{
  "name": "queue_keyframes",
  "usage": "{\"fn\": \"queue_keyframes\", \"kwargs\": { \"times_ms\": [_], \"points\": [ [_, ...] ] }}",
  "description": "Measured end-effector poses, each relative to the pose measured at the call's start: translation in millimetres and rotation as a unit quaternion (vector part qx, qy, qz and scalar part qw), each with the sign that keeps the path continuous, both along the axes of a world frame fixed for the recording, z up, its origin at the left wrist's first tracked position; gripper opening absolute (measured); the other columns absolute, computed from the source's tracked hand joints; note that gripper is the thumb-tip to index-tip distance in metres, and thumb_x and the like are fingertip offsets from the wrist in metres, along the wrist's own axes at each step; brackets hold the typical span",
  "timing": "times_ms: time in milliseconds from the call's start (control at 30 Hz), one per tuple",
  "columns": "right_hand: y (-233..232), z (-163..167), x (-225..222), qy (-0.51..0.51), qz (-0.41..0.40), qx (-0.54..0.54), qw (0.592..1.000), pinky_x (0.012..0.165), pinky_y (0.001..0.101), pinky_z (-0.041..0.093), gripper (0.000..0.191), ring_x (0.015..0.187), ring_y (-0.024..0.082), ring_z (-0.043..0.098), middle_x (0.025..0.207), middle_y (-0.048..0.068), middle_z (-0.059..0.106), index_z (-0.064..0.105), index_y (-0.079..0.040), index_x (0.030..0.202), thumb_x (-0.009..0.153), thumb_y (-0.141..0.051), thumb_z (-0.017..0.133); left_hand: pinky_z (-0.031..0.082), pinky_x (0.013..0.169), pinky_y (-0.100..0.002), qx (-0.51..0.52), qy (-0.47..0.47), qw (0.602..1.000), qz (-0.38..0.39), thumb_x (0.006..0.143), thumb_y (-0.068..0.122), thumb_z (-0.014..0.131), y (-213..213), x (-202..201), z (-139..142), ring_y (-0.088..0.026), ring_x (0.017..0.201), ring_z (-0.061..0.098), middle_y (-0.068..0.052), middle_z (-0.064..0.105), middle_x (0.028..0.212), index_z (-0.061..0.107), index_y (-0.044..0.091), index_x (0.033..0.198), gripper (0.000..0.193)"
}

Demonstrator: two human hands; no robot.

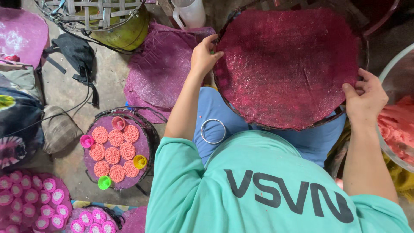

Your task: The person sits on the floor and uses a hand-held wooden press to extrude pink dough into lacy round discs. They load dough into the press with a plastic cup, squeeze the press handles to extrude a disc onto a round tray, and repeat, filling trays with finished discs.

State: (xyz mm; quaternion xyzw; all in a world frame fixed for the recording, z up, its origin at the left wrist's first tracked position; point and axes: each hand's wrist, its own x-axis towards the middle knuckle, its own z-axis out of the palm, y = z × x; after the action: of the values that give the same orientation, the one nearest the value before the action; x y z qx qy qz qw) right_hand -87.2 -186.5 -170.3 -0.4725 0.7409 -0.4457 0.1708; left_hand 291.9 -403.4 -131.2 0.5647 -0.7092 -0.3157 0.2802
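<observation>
A large round tray (297,123) lined with dark red mesh cloth (289,64) is held at both sides over the lap. The left hand (205,56) is closed on the tray's left rim, fingers curled over the edge onto the cloth. The right hand (365,97) is clamped on the right rim, thumb laid on top. Nothing is seen lying on the cloth.

Below the left hand, a thin metal ring (213,131) is seen lying on the blue-clad lap. Further left and lower, a smaller round tray (148,129) lined with purple mesh is set on the floor; nine pink-orange round discs (115,138) are laid on it in rows, with small plastic cups (139,162) in pink, yellow and green at its edges. Just left of the left hand, loose purple mesh sheets (161,69) are piled. Above them a white jug (189,13) is stood.

To the right of the right hand, a clear basin (383,71) is partly seen, holding pink shredded material (399,123). At the lower left corner, more trays of pink-rimmed discs (30,200) are seen.
</observation>
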Motion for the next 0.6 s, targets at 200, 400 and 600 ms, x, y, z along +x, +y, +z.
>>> {"fn": "queue_keyframes", "kwargs": {
  "times_ms": [200, 400, 600],
  "points": [
    [3, -4, 0, 0.041, -0.005, -0.001, 0.999, 0.085, 0.0265, 0.058, 0.047, 0.095, 0.014, 0.072, 0.107, 0.015, 0.075, 0.063, 0.008, 0.143, 0.098, 0.005, 0.079, 0.057, 0.082, -0.038, -0.103, 0.008, 0.995, -0.004, 0.068, 0.017, 0.092, 2, 0, -2, -0.026, 0.092, 0.069, -0.009, 0.067, 0.101, 0.063, 0.016, 0.132, 0.071],
    [7, 15, 11, 0.104, -0.015, 0.001, 0.994, 0.08, 0.0269, 0.056, 0.048, 0.085, 0.018, 0.067, 0.114, 0.016, 0.074, 0.064, 0.007, 0.142, 0.098, 0.0, 0.082, 0.059, 0.087, -0.034, -0.053, 0.068, 0.994, 0.073, 0.082, 0.017, 0.088, 10, 6, -5, -0.021, 0.097, 0.072, -0.011, 0.067, 0.119, 0.058, 0.014, 0.141, 0.066],
    [4, 17, 7, 0.362, -0.088, -0.031, 0.928, 0.077, 0.0374, 0.056, 0.05, 0.086, 0.026, 0.066, 0.1, 0.021, 0.07, 0.064, 0.01, 0.13, 0.092, -0.011, 0.088, 0.056, 0.091, -0.032, 0.163, 0.257, 0.95, 0.075, 0.091, 0.016, 0.081, 42, 10, -11, -0.021, 0.114, 0.068, -0.017, 0.068, 0.133, 0.044, 0.0, 0.152, 0.073]
  ]
}}
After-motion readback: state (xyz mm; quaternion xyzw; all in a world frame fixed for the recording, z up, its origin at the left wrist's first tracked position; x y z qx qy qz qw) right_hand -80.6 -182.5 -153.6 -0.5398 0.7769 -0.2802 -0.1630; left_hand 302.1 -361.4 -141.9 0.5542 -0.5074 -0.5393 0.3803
